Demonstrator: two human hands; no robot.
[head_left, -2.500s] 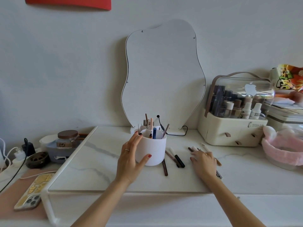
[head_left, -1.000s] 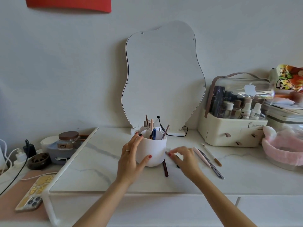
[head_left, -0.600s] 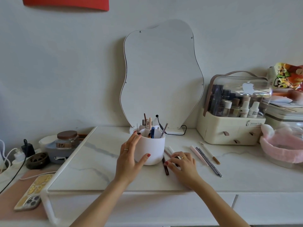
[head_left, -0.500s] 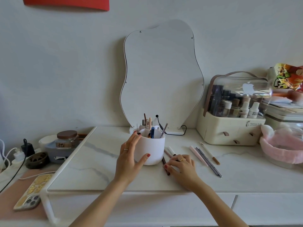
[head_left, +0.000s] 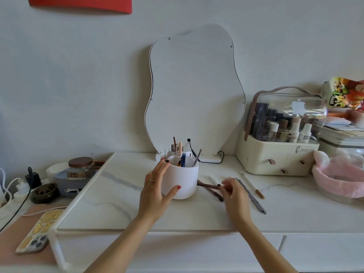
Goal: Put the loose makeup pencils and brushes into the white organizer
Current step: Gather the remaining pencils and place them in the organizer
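Left hand [head_left: 155, 191] cups white organizer [head_left: 182, 181], steadying it | right hand [head_left: 233, 193] pinches brown pencil [head_left: 208, 186], raised for insertion | other pencils [head_left: 251, 194] on tabletop.

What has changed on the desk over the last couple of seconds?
The right hand moved left from the far pencils toward the white organizer and now pinches a brown pencil, lifting it off the desk. The left hand stayed holding the organizer; the other pencils lie unmoved.

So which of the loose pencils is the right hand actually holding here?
The dark brown pencil, pinched in the right hand beside the white organizer. The white pencil, grey pencil and tan-tipped pencil lie untouched.
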